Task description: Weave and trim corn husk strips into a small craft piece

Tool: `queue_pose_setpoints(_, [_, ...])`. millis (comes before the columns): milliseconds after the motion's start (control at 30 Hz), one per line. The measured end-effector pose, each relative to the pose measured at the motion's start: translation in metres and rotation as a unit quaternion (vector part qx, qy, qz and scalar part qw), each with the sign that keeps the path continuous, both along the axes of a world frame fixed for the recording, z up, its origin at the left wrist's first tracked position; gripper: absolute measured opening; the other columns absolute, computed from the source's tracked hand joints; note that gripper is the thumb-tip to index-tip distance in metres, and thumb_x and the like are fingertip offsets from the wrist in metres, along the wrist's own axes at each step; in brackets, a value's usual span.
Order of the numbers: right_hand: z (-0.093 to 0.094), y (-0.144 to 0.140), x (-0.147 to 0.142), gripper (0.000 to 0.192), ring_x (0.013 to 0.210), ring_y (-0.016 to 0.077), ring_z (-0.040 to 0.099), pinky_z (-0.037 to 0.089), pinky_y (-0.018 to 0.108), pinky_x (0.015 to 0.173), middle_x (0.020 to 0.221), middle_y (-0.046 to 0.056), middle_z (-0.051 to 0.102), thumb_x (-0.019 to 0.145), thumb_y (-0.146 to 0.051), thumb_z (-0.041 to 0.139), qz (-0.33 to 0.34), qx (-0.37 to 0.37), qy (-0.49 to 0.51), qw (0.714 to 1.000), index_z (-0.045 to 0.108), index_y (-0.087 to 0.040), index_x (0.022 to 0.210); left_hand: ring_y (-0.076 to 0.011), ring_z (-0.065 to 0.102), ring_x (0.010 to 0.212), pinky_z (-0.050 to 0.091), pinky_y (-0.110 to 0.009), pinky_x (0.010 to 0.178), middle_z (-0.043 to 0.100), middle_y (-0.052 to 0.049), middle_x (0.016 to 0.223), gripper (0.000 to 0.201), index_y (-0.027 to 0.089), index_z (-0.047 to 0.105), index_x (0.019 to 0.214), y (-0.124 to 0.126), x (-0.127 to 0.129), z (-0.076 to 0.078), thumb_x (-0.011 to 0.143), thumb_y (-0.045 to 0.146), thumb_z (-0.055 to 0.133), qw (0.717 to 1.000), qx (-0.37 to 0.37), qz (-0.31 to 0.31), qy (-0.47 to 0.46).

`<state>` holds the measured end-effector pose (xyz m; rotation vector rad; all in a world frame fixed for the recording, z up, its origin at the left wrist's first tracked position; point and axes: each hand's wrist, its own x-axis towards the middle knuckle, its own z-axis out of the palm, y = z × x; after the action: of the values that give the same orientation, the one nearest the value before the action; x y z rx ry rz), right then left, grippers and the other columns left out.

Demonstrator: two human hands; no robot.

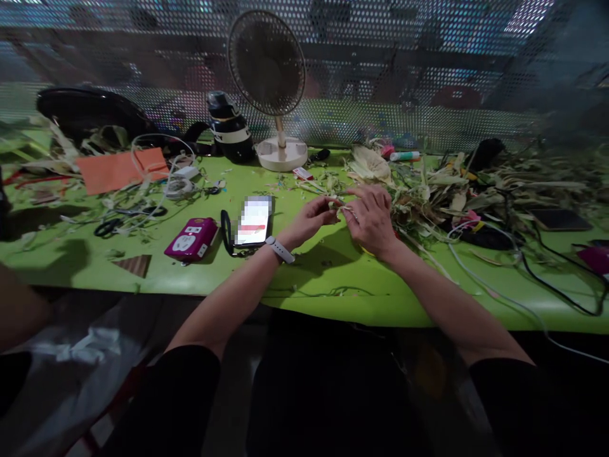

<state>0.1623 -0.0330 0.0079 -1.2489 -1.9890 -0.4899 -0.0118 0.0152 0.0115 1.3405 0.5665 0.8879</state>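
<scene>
Between both hands (343, 216), a pale husk strip (343, 207), pinched by fingertips.

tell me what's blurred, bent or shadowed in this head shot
Head view: the phone screen is pixelated out; the green table edge bows from wide-angle distortion; the background behind the perforated screen is soft and dim; the left hand and right hand cast a shadow on the table; the lap below is nearly black.
</scene>
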Motion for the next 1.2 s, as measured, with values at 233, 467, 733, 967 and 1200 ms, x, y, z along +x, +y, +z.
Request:
queue_pose_setpoints(233, [-0.008,0.007,0.002,0.032,0.089,0.0243,0.061,0.049,0.04,0.081,0.094,0.011,0.066,0.101,-0.043,0.034,0.024,-0.05,0.09,0.994,0.058,-0.021,0.103,-0.0102,0.059,0.075,0.053,-0.026,0.072,0.065,-0.002,0.084,0.012,0.017,0.069,0.087,-0.001,-0.002,0.005,0.077,0.016,0.063,0.996,-0.079,0.008,-0.035])
queue_pose_setpoints(467, [-0.005,0.007,0.004,0.03,0.089,0.0239,0.058,0.047,0.039,0.08,0.092,0.01,0.065,0.101,-0.039,0.038,0.03,-0.037,0.039,0.998,0.062,-0.021,0.097,-0.0079,0.059,0.07,0.049,-0.022,0.071,0.066,0.0,0.078,0.016,0.016,0.068,0.084,0.0,0.004,-0.004,0.074,0.025,0.076,0.995,-0.082,-0.006,-0.052])
queue_pose_setpoints(733, [-0.002,0.004,0.009,0.022,0.093,0.023,0.056,0.038,0.041,0.092,0.085,0.005,0.065,0.1,-0.029,0.044,0.03,-0.011,-0.037,0.999,0.066,-0.026,0.096,-0.0067,0.057,0.067,0.043,-0.022,0.066,0.066,0.0,0.081,0.022,0.017,0.068,0.086,0.008,0.003,-0.011,0.073,0.031,0.08,0.995,-0.051,0.059,-0.064])
queue_pose_setpoints(967, [-0.006,0.005,0.001,0.033,0.082,0.0211,0.061,0.044,0.036,0.079,0.087,0.007,0.068,0.101,-0.044,0.036,0.031,-0.055,0.104,0.993,0.06,-0.022,0.098,-0.008,0.053,0.067,0.044,-0.023,0.067,0.064,0.001,0.078,0.019,0.019,0.069,0.087,-0.001,0.006,-0.005,0.076,0.032,0.078,0.997,0.025,0.068,-0.028])
queue_pose_setpoints(1200, [-0.003,0.0,-0.001,0.032,0.053,0.0144,0.049,0.038,0.029,0.053,0.062,-0.002,0.056,0.095,-0.053,0.046,0.044,-0.15,0.252,0.955,0.054,-0.023,0.087,-0.0087,0.054,0.07,0.045,-0.026,0.073,0.06,0.001,0.076,0.017,0.018,0.068,0.086,-0.007,0.004,0.001,0.076,0.027,0.077,0.998,0.028,0.037,-0.043])
